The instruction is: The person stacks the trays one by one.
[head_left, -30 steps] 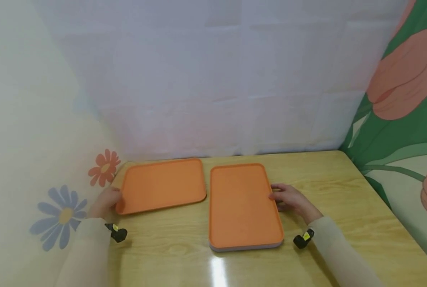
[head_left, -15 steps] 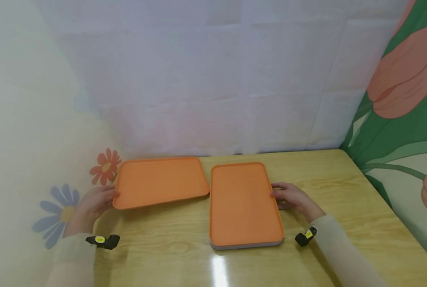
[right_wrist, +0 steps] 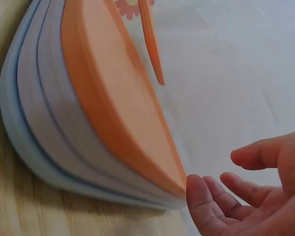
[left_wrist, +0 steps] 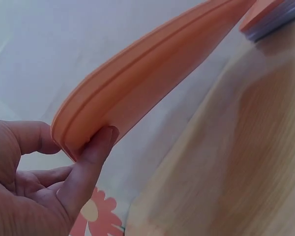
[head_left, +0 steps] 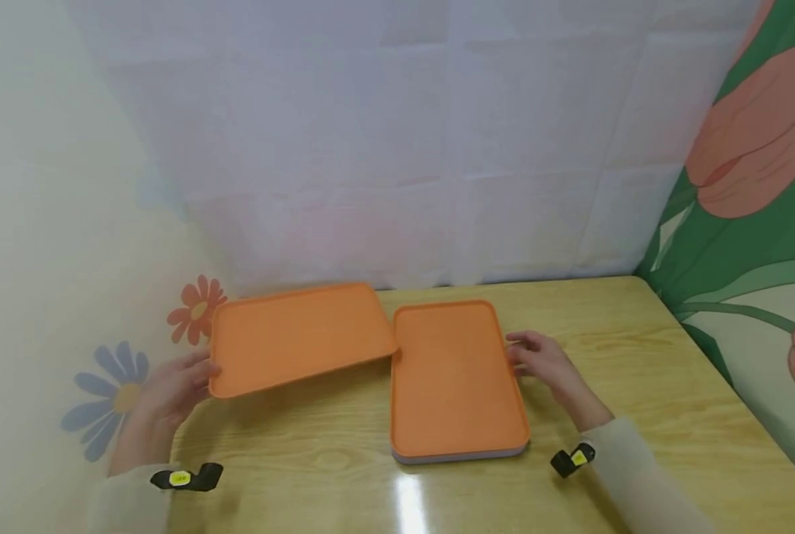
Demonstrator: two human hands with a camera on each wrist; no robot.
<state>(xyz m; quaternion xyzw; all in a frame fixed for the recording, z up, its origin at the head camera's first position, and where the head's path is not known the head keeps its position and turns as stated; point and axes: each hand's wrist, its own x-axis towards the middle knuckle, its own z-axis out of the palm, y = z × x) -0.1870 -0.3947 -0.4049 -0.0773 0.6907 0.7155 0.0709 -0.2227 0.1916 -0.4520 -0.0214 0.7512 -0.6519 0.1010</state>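
An orange tray (head_left: 297, 337) is held up off the table by my left hand (head_left: 173, 389), which pinches its left end. The thumb lies on the tray's upper face in the left wrist view, and fingers sit beneath. This tray tilts, its right corner reaching the edge of a tray stack (head_left: 457, 378). The stack has an orange tray (right_wrist: 123, 88) on top, with greyish-purple trays (right_wrist: 54, 93) and a light blue one (right_wrist: 12, 108) below. Beside the stack's right edge is my right hand (head_left: 544, 363), its thumb lifted away, fingertips at or very near the rim, gripping nothing.
A wood-grain table (head_left: 324, 460) lies beneath everything. White sheeting (head_left: 424, 163) hangs along the back. Walls with painted flowers stand close on the left and the right, with a red flower (head_left: 197, 308) just behind the left hand.
The left hand has raised the tray from the table and shifted it rightward to the stack, tilting it. The right hand's thumb has come off the stack's top edge.
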